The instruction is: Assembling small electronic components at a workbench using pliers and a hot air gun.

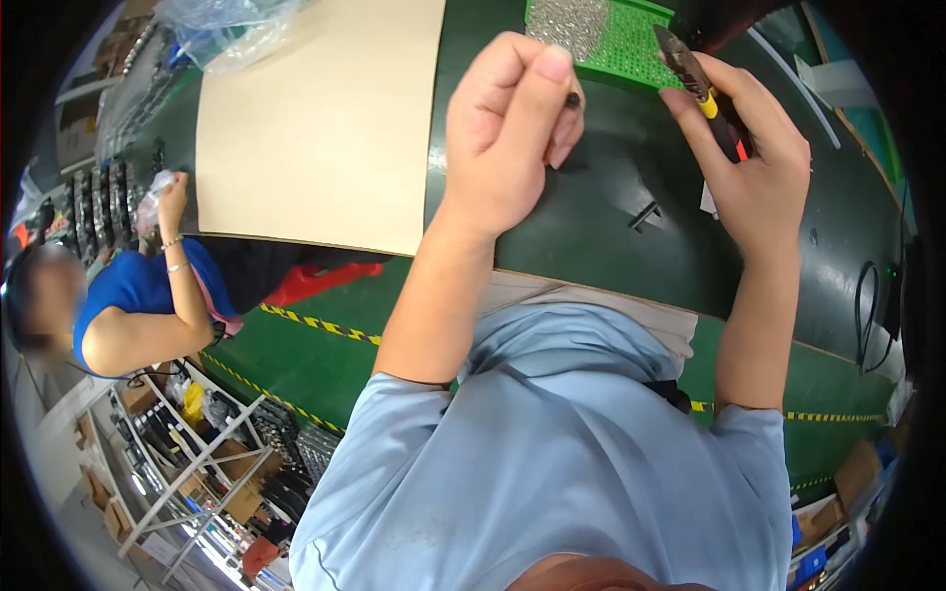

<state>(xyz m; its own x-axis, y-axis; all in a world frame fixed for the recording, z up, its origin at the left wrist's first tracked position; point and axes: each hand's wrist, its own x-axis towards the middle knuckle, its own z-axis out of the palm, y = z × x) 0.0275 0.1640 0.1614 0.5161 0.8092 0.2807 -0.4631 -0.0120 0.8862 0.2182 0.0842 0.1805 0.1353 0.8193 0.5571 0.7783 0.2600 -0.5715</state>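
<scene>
My left hand (507,133) is raised over the dark table, its fingers curled closed. The end of a small black piece (573,100) pokes out between them; the rest is hidden in the hand. To its right, my right hand (754,163) grips a pair of pliers (694,77) with dark jaws and yellow, black and red handles, jaws tilted up and to the left. Beyond both hands stands a green perforated tray (631,47) heaped at its left with small silvery metal parts (569,25). Small black pieces (645,217) lie on the table between my forearms.
A large beige board (320,128) covers the table's left part, with clear plastic bags (232,34) at its far end. A co-worker in blue (138,305) sits at the left, holding a clear bag. A black cable (864,315) hangs at the right edge.
</scene>
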